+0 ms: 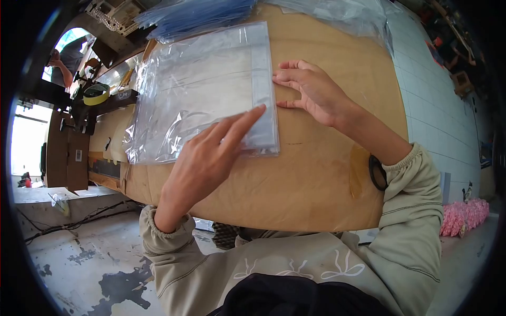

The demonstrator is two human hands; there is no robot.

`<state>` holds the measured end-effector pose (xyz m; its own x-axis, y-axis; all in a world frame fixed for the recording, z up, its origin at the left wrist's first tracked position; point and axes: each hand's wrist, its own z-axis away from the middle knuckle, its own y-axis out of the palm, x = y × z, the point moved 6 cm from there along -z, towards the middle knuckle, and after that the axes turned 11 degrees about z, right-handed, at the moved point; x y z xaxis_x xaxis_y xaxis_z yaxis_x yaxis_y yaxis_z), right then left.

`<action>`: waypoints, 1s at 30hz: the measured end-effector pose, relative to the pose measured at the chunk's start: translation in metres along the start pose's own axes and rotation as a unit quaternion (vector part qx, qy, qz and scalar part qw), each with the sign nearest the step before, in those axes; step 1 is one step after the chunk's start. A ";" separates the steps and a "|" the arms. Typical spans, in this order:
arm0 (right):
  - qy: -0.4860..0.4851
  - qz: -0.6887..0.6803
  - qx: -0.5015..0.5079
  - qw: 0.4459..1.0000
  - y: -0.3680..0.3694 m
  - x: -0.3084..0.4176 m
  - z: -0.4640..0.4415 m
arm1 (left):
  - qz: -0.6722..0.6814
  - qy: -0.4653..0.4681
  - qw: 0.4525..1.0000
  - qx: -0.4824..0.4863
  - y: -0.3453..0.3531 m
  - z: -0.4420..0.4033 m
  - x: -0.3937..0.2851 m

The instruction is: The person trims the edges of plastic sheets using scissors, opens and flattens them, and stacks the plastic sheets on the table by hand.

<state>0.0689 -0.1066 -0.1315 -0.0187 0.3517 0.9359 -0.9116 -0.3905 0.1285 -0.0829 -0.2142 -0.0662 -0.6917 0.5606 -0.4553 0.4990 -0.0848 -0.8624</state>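
A stack of clear plastic bags [211, 79] lies flat on the brown-covered table [316, 179], with a greyish band along its right edge. My left hand [211, 152] rests over the lower right part of the stack, its fingers stretched out and pointing up and right. Beside the right edge of the stack is my right hand [311, 92], with thumb and fingers apart and the fingertips at or very near that edge. Nothing is visible between its fingers.
Bluish plastic sheets [200, 16] lie at the back, with more clear plastic [348, 18] to their right. A machine holding a yellow tape roll [96, 95] stands left. Black scissors handles [377, 173] lie near my right sleeve. Another person's arm [64, 71] shows at the upper left.
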 end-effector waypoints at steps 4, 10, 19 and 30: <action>-0.008 -0.015 0.009 1.000 -0.001 -0.001 0.003 | -0.108 0.032 0.987 -0.111 -0.006 -0.001 0.011; -0.052 -0.017 0.034 0.998 -0.005 -0.010 0.003 | -0.127 0.007 0.990 -0.066 0.011 -0.002 0.016; -0.126 0.130 0.090 0.979 -0.004 -0.016 0.000 | -0.111 -0.069 0.991 -0.041 0.012 -0.002 0.045; -0.079 0.059 0.110 0.989 -0.006 -0.018 0.001 | -0.094 0.004 0.994 -0.051 0.013 -0.001 0.023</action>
<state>0.0750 -0.1109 -0.1485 -0.0389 0.1625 0.9859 -0.7949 -0.6030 0.0681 -0.0919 -0.2012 -0.0875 -0.7737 0.5658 -0.2851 0.4114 0.1066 -0.9052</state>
